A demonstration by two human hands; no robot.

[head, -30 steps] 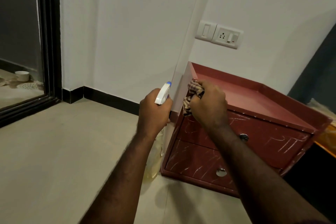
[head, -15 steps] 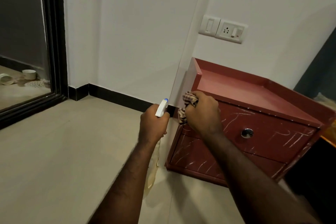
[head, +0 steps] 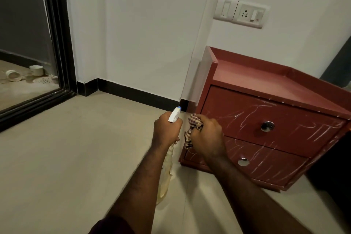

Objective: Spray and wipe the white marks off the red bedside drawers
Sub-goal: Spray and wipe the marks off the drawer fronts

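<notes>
Left hand: your left hand (head: 167,129) is wrapped round the neck of the spray bottle (head: 164,176). The bottle's body hangs down over the floor (head: 76,157).
Right hand: your right hand (head: 207,137) is clenched round the bunched checked cloth (head: 193,125) at the left edge of the red bedside drawers (head: 247,85). Whether the cloth touches the wood cannot be told.
Drawers' place: they stand on the floor against the wall, just right of the wall corner and below the switch and socket plates (head: 241,12).
Risk, aim: the nozzle seems to point past the unit's left side. A squeeze now would likely wet the wall or floor, not the white marks (head: 322,131).
Risk, socket: spray aimed high could mist the plates above.
Risk, floor: drips on the smooth tile could make it slippery where you crouch.
Risk, wiping: a balled cloth covers only a small patch and may smear the marks. It could also snag on a knob.
Risk, pushing: hard rubbing may push a drawer in or shift the unit.
Count, hands: two, both occupied.
Count, tools: one spray bottle and one cloth.
Count, drawers: two, the top drawer (head: 237,108) and the bottom drawer (head: 269,169).
Count, knobs: two, the upper knob (head: 267,126) and the lower knob (head: 243,162).
Count, marks: too many to count, across both fronts and the right frame.
</notes>
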